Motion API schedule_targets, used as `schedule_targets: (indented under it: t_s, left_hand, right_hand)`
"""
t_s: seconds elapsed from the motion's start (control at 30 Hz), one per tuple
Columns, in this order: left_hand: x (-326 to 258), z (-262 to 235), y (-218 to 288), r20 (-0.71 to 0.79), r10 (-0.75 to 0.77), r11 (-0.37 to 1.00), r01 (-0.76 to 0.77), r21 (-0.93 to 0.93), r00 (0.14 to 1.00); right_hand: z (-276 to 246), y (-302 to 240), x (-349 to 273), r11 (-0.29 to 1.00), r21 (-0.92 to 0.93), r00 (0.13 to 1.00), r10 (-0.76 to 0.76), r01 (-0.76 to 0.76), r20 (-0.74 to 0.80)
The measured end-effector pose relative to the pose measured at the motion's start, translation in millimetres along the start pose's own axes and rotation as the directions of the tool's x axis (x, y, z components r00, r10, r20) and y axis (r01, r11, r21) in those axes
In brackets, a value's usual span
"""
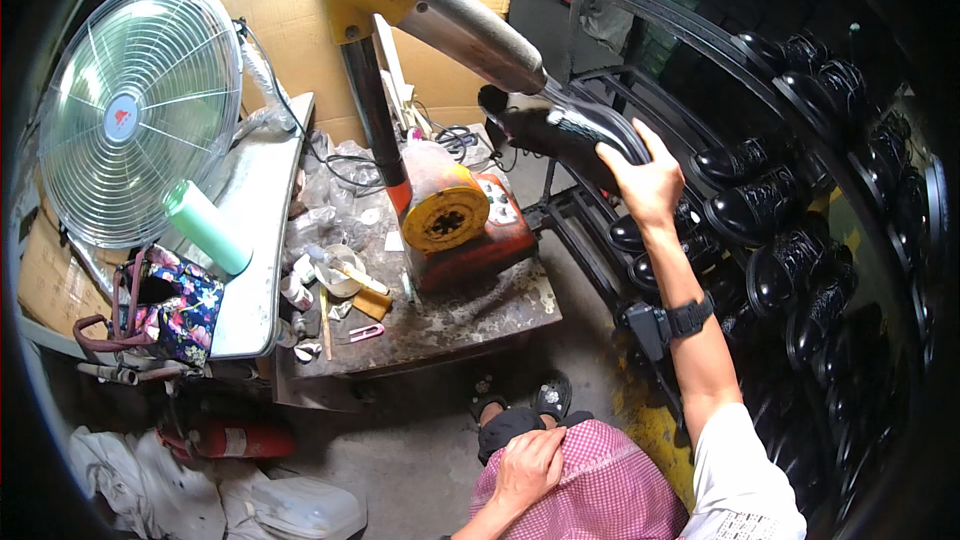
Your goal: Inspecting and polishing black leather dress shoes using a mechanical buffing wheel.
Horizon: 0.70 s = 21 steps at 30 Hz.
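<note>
My right hand (648,183) is raised with the thumb and fingers closed round a black shoe (592,140), gripping it by the edge of its sole. The shoe is tilted on its side, its upper toward the metal nozzle (556,90) of a yellow pipe-armed machine (455,25). Whether nozzle and shoe touch, I cannot tell. My left hand (530,465) lies flat and empty on the pink checked apron (590,480) over my lap.
Racks (690,35) full of black lace-up shoes (770,205) stand close on the right. The machine's base (480,250) sits on a cluttered workbench (470,325). On the left are a fan (140,110), a green bottle (210,227), a flowered bag (190,305) and a red cylinder (235,438).
</note>
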<state>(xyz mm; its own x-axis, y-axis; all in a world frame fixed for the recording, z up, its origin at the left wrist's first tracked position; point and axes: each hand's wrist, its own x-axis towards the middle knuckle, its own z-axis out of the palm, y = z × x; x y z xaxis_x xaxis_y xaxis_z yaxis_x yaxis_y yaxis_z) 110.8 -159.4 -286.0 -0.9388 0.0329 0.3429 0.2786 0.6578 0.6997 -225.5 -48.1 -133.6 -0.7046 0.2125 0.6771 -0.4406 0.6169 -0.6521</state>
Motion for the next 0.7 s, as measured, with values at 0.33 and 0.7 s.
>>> schedule_targets:
  t_s: [0.33,0.7]
  left_hand:
    - [-1.6,0.0,-0.9,-0.047,-0.005,0.999,0.003,-0.034,0.999]
    - [-4.0,-1.2,-2.1,-0.031,-0.038,0.997,0.036,-0.075,0.999]
  right_hand:
    - [-28.9,57.4,-26.5,0.577,0.601,0.829,0.453,-0.553,0.327]
    - [-7.9,52.6,-32.8,0.416,0.641,0.753,0.489,-0.645,0.441]
